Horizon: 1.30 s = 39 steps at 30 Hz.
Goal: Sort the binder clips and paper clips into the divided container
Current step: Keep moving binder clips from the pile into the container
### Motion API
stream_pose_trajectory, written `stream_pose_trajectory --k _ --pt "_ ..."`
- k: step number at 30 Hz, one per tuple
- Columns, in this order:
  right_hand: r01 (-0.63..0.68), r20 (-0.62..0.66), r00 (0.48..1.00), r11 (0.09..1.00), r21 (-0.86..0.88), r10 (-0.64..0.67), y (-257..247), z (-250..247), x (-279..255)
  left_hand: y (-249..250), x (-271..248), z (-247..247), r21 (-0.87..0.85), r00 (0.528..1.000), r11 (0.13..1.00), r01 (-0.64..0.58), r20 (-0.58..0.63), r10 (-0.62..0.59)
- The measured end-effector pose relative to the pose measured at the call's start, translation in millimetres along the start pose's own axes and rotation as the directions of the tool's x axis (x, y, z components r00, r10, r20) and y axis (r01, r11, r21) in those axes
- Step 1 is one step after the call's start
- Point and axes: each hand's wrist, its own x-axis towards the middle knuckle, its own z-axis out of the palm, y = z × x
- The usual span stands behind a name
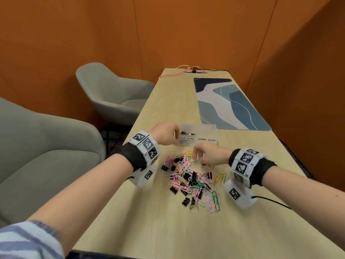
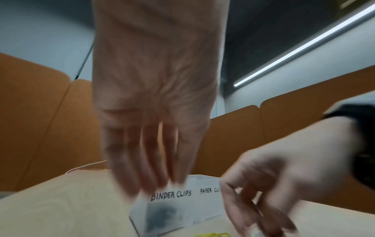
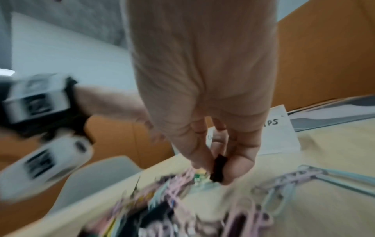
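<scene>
A clear divided container (image 1: 197, 142) labelled BINDER CLIPS and PAPER CLIPS stands mid-table, and its left compartment holds dark binder clips (image 1: 187, 132). In front of it lies a mixed pile (image 1: 192, 178) of coloured paper clips and black binder clips. My left hand (image 1: 175, 135) hovers at the container's left end. In the left wrist view its fingers (image 2: 150, 184) hang straight and hold nothing above the binder-clip side of the container (image 2: 172, 206). My right hand (image 1: 197, 157) is over the far edge of the pile, pinching a black binder clip (image 3: 218, 166) between thumb and fingers.
Two grey armchairs (image 1: 112, 94) (image 1: 46, 146) stand left of the table's left edge. A blue patterned mat (image 1: 229, 103) lies beyond the container on the right. A power strip with an orange cable (image 1: 194, 71) sits at the far end. A black cable (image 1: 270, 200) trails from my right wrist.
</scene>
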Motion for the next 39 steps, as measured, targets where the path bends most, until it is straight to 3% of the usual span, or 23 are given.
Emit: stream_pose_trajectory --k 3,5,8,11,13,15,20,23,27,33,39 --pt "-0.09 0.014 0.996 0.96 0.266 0.09 -2 -10 7 -7 -21 8 0.031 0.946 0.999 0.008 0.322 -0.018" --pt "-0.13 0.028 0.991 0.904 0.407 0.131 -8 -10 11 -12 -28 18 0.077 0.93 0.997 -0.01 0.368 -0.019" --pt "-0.179 0.067 0.984 0.872 0.456 0.167 -20 -3 17 -16 -32 30 0.099 0.943 0.995 -0.033 0.332 -0.001" --pt "-0.091 -0.016 0.995 0.984 0.152 0.094 -31 6 22 -15 -35 35 0.082 0.962 0.994 -0.067 0.268 0.043" --pt "-0.03 -0.078 0.997 0.998 -0.063 0.025 -31 13 24 -14 -35 36 0.064 0.965 0.995 -0.074 0.255 0.056" --pt "0.007 -0.102 0.995 0.987 -0.158 -0.023 -27 19 24 -14 -35 34 0.047 0.97 0.996 -0.07 0.237 0.057" --pt "-0.029 -0.092 0.995 0.998 -0.051 0.024 -16 14 18 -14 -33 29 -0.063 0.985 0.996 -0.06 0.158 0.069" --pt "-0.037 -0.123 0.992 0.999 -0.032 0.033 -16 14 16 -11 -29 33 -0.04 0.989 0.996 -0.082 0.121 0.086" --pt "-0.02 -0.106 0.994 0.993 -0.119 0.008 -22 19 19 -3 -27 42 0.101 0.988 0.986 -0.135 0.094 0.126" --pt "0.018 -0.1 0.994 0.956 -0.292 -0.05 -25 23 21 1 -24 43 0.166 0.985 0.973 -0.161 0.091 0.148" --pt "-0.122 -0.096 0.988 0.992 0.001 0.122 -22 5 16 -2 -20 44 0.202 0.987 0.967 -0.153 0.082 0.139"
